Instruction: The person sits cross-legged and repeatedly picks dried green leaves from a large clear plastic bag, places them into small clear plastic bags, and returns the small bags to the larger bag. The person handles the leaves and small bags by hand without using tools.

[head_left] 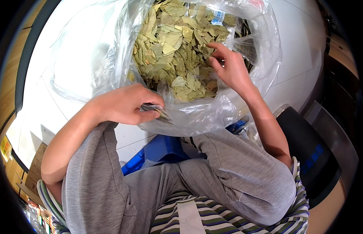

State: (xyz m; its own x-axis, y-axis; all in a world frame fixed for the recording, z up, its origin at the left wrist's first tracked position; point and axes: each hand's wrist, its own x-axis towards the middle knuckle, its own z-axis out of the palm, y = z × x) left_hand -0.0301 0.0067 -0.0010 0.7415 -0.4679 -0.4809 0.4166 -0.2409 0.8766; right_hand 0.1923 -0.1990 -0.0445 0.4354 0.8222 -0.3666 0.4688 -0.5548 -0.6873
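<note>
A large clear plastic bag (212, 117) stands wide-mouthed in front of me, filled with dried bay leaves (169, 46), greenish-yellow and flat. At its near left rim my left hand (128, 103) is closed, thumb and fingers pinching clear plastic; a few brownish leaf edges show beside the fingertips. Whether that plastic is the big bag's rim or a smaller bag, I cannot tell. My right hand (232, 68) hovers over the right part of the leaves, its thumb and forefinger curved and apart, with nothing visible between them.
A blue plastic bin (162, 150) sits between my knees. A white-and-blue label (218, 17) lies among the leaves at the back. On the right is a black cylindrical thing (306, 152); a cardboard box (35, 167) stands at the left, on white floor tiles (294, 46).
</note>
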